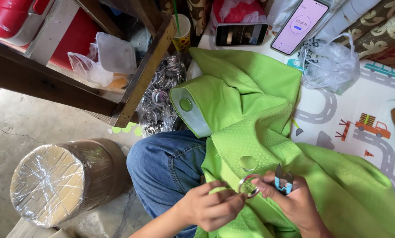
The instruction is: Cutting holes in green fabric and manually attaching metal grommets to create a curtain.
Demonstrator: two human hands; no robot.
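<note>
A bright green curtain fabric lies across my lap and the mat, with a round hole cut in it and a white stiff header band at its folded edge. My left hand pinches a clear plastic eyelet ring against the fabric just below the hole. My right hand touches the same ring with its fingertips and holds small blue-handled thread snips.
A bag of clear plastic rings sits beside a wooden frame. A wrapped roll stands on the concrete floor at left. Two phones, a paper cup and a plastic bag lie on the road-pattern mat.
</note>
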